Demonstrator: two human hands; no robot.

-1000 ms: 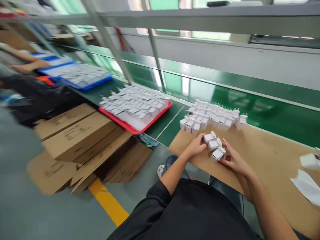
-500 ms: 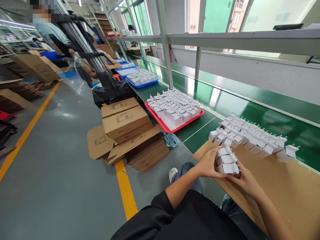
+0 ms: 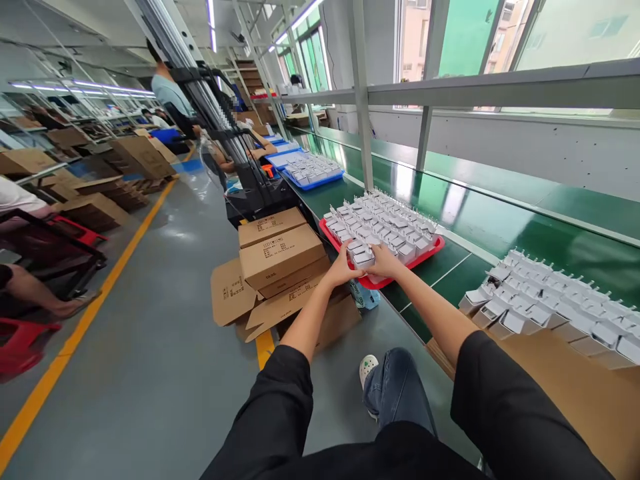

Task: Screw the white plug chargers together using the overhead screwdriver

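Between my two hands is a short row of white plug adapters point(image 3: 361, 255), boxy pieces whose metal pins point up. My left hand point(image 3: 343, 268) closes on the row's left side. The right side is gripped by my right hand point(image 3: 385, 262), fingers partly hidden behind the adapters. Both hands are over the near edge of a red tray point(image 3: 437, 248), which holds rows of similar adapters point(image 3: 385, 217). Whether the held row touches the tray, I cannot tell. More white adapters point(image 3: 565, 303) stand in rows at the right, by a brown board point(image 3: 565, 380).
Cardboard boxes point(image 3: 283, 255) are stacked on the floor left of the green bench point(image 3: 453, 277). A blue tray of adapters point(image 3: 313, 170) sits farther along. A black lifting machine point(image 3: 260, 200) stands beside the bench, near another person point(image 3: 170, 87). A white post point(image 3: 361, 100) rises behind the red tray.
My hands have carried the row of adapters from the brown board leftward and forward to the red tray. The view has turned, so the scene sits farther right.
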